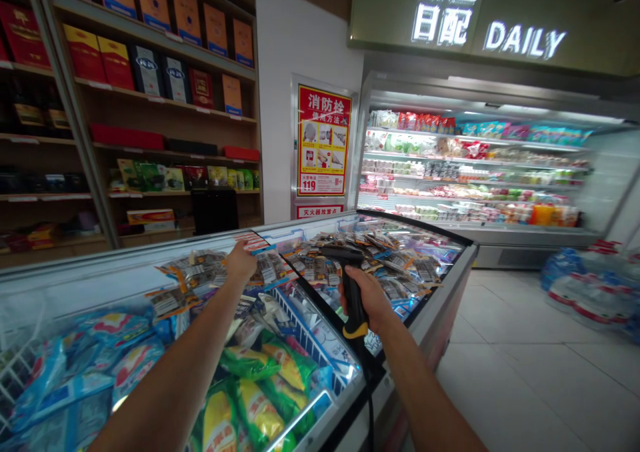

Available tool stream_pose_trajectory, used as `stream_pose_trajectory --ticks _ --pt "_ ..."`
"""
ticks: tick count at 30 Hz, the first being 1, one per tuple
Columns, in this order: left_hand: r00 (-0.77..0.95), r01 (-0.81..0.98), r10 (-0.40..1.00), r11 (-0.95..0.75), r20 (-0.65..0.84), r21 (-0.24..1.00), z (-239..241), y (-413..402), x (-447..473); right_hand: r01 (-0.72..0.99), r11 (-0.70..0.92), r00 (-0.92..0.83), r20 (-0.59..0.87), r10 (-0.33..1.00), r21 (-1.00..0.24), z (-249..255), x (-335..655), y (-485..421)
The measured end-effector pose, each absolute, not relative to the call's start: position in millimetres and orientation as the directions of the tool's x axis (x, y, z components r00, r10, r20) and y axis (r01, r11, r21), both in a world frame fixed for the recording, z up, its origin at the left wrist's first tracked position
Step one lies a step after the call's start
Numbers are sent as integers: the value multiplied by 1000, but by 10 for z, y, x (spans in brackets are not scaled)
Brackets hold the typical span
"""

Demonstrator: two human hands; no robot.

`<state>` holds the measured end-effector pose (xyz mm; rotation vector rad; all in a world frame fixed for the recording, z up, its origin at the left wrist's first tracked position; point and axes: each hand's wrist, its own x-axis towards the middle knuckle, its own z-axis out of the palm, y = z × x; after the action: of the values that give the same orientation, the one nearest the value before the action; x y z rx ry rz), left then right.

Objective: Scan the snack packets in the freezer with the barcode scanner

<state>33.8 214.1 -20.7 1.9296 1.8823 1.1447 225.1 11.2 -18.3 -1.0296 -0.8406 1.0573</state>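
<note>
My right hand [371, 297] is closed round the grip of a black barcode scanner [349, 275] with a yellow band, whose head points out over the chest freezer [453, 285]. My left hand [240, 263] reaches far over the freezer, its fingers curled on a packet [257, 265] among the frozen goods near the red-and-white label. Green and yellow bags [260, 399] lie in the near bin under my left forearm. Blue bags [100, 359] fill the left part.
An open chiller [475, 172] with stocked shelves stands at the back right under a lit "DAILY" sign. Wooden shelves [150, 105] with boxed goods line the left wall. Wrapped packs of water bottles [590, 285] lie on the tiled floor at right. A red fire notice [324, 140] hangs ahead.
</note>
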Motion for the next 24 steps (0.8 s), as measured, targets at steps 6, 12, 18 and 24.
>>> stream_pose_trajectory --ticks 6,12,18,24 --pt "-115 871 929 -76 352 486 -239 2183 95 -289 151 311 56 949 -945 -213 2284 125" --pt "195 925 864 -319 465 205 -393 1891 456 -299 142 327 39 944 -944 -224 2272 137" --pt "388 909 860 -417 331 16 -551 1848 570 -305 143 331 35 943 -941 -220 2296 158" --pt "402 913 864 -405 305 -55 -513 2096 185 -330 149 342 29 939 -932 -263 2349 164"
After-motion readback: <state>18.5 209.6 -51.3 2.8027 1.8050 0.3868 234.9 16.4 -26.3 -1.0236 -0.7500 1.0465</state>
